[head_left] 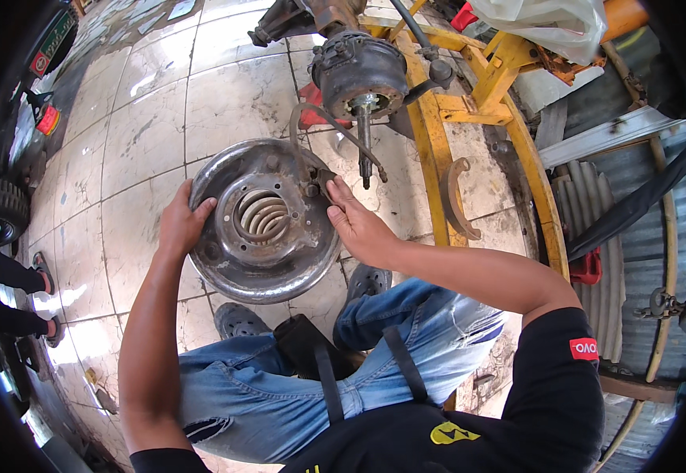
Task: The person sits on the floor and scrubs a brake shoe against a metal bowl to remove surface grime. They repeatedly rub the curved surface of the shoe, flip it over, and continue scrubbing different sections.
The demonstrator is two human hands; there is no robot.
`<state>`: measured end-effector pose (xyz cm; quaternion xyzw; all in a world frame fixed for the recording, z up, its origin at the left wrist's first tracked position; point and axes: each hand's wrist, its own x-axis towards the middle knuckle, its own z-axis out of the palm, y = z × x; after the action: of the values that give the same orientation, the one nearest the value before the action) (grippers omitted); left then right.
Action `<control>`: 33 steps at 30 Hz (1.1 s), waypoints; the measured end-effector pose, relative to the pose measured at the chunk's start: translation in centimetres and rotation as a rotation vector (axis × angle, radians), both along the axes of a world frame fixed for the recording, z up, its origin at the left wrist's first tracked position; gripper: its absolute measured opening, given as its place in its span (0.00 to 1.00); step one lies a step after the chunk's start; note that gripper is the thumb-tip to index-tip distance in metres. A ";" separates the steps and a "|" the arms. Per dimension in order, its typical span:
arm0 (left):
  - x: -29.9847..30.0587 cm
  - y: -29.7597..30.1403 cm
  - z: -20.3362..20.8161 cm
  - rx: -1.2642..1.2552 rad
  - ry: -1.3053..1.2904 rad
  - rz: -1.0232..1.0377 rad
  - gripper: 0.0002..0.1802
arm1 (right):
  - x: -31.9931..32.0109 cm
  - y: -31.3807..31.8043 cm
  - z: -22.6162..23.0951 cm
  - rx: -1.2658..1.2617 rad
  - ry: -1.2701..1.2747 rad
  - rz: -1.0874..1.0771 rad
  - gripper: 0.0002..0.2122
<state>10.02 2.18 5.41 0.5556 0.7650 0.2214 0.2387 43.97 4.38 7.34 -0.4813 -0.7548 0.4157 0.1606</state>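
Observation:
A round, greasy metal brake backing plate is held by its rim before my knees. My left hand grips its left edge, thumb on the face. Opposite, my right hand holds the right edge, beside a small fitting on the plate. A coil spring shows through the centre hole; where it rests is hidden. Just beyond the plate, an axle end has its splined shaft pointing toward me. A thin curved tube or hose runs from near the plate past that shaft.
A yellow metal frame stands to the right, with a curved brake shoe against it. Corrugated sheets and a plastic bag are farther right. At left are a tyre and another person's feet on the tiled floor.

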 end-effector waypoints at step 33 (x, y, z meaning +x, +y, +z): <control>1.2 0.2 0.1 0.013 -0.008 -0.039 0.33 | 21.6 7.3 1.4 0.038 -0.866 -0.372 0.21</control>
<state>11.22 2.39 5.54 0.5710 0.7517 0.2238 0.2425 65.55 11.66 8.75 -0.7346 -0.6606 0.1271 -0.0884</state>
